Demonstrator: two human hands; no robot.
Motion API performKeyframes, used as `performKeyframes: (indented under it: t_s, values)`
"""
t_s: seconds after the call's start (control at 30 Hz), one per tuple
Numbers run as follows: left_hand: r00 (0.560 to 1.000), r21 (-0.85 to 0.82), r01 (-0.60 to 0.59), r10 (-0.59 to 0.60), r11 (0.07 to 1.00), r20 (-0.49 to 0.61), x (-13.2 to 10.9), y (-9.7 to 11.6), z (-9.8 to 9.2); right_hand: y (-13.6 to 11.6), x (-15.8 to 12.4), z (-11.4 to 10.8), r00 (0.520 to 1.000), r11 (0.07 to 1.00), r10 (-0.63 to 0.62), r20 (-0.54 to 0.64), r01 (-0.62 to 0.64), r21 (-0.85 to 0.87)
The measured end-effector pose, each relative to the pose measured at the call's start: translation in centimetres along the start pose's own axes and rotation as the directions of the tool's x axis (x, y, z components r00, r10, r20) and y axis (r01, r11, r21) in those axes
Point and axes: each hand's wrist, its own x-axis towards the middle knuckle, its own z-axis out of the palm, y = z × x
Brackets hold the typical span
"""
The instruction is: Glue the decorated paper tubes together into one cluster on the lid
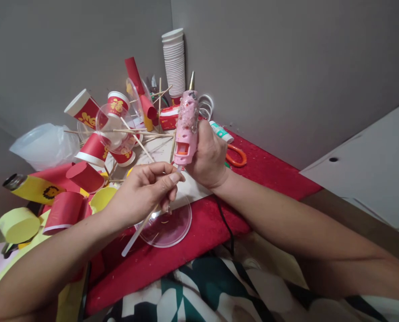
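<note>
My right hand (pixel 210 156) is wrapped round a pink hot glue gun (pixel 187 120), its metal nozzle pointing up and away from me. Small bits of dried glue or glitter cling to its body. Just below the gun's rear end, my left hand (pixel 152 185) pinches a long translucent glue stick (pixel 134 239). The stick's upper end meets the back of the gun; whether it sits inside I cannot tell. Its lower end sticks out beneath my left hand, over a clear plastic lid (pixel 176 232) lying on the red cloth.
Left of my hands, wooden sticks, clear discs and red-and-white paper cups (pixel 92 150) form a cluster. A tall stack of cups (pixel 173 60) stands against the wall. Orange-handled scissors (pixel 237 156) and a glue tube (pixel 221 131) lie at the right. A black cord (pixel 224 219) hangs over the table's front edge.
</note>
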Motion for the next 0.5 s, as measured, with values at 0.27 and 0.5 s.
performKeyframes:
  t_s: [0.27,0.5]
  values:
    - [0.983,-0.146,0.132,-0.111,0.980,0.146,0.4,0.9,-0.8,-0.1,-0.1,0.0,1.000,1.000,-0.014,-0.014,0.014,-0.023]
    - [0.990,-0.210,0.099,-0.074,0.973,0.124,1.3,0.1,-1.2,0.0,-0.3,0.2,0.998,0.999,0.041,0.041,-0.041,-0.015]
